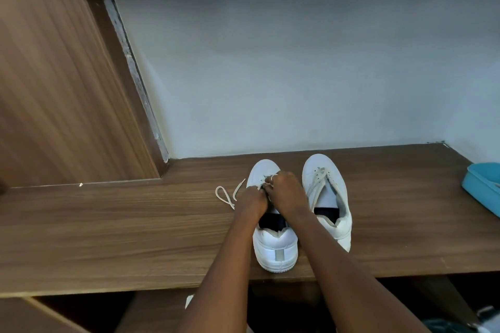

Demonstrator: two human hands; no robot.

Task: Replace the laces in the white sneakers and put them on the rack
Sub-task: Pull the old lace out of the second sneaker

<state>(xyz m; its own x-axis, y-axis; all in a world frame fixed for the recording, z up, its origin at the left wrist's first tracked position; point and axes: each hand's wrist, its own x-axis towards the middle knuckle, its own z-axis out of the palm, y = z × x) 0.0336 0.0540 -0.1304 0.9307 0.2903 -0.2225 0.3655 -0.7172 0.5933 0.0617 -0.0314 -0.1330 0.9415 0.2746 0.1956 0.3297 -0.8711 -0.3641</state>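
- Pinching the lace (240, 189) over the near white sneaker (274, 247) with left hand (253, 199) and right hand (285, 192), hiding its eyelets.
- Just beside it on the tabletop (108, 224), second sneaker (328, 186); far right, blue tray (483, 184) cut off.

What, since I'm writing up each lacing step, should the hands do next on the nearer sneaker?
Probably draw the slack through the eyelet being worked. The left hand and right hand both seem to pinch the lace at the front eyelets of the nearer sneaker, and a loose loop of it lies on the shelf alongside.
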